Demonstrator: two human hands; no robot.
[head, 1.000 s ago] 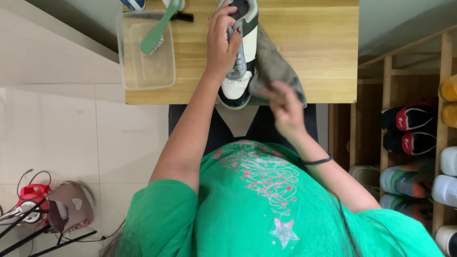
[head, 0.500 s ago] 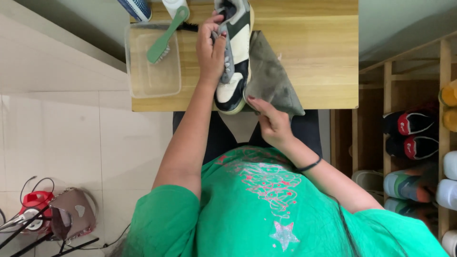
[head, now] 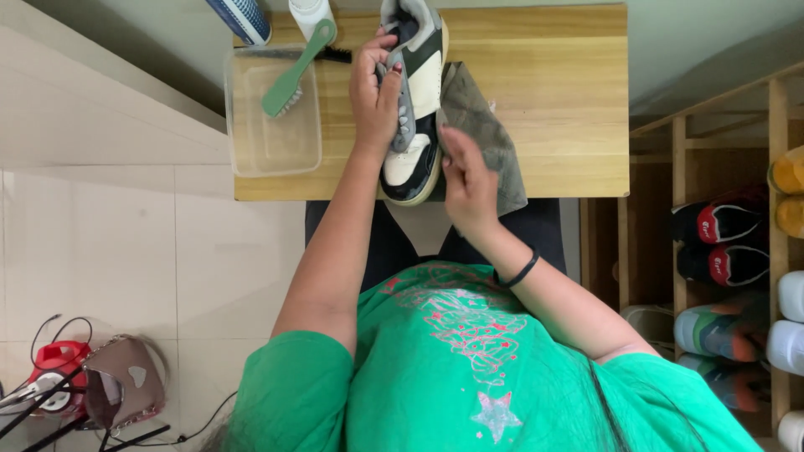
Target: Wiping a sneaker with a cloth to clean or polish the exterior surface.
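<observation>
change vs earlier: sneaker was seen swung more upright along the table, heel nearer the far edge; right hand was brought up off the lap side onto the cloth, closer to the shoe.
sneaker loc: laid on wooden table, toe at the near edge, partly over the cloth, just beside the clear tub.
L hand: was wrapped over the upper/lace area, fingers closed round the side, shoe held firm.
R hand: was pressed on the cloth at the shoe's toe side, fingers bunched on the fabric; looked closed on it, exact pinch partly hidden.
handling (judged): sneaker probably light-to-medium, sole stiff, upper semi-soft, leather panels maybe slick if wet; not fragile. Best taken round midfoot/upper or by the heel collar; toe gives less purchase.
cloth: soft, limp, grey-green; would bunch, best gathered in the fingers.
nearby: green-handled brush rested across the tub rim; white bottle and a blue shoe at the far edge; shoe rack to the right.
</observation>
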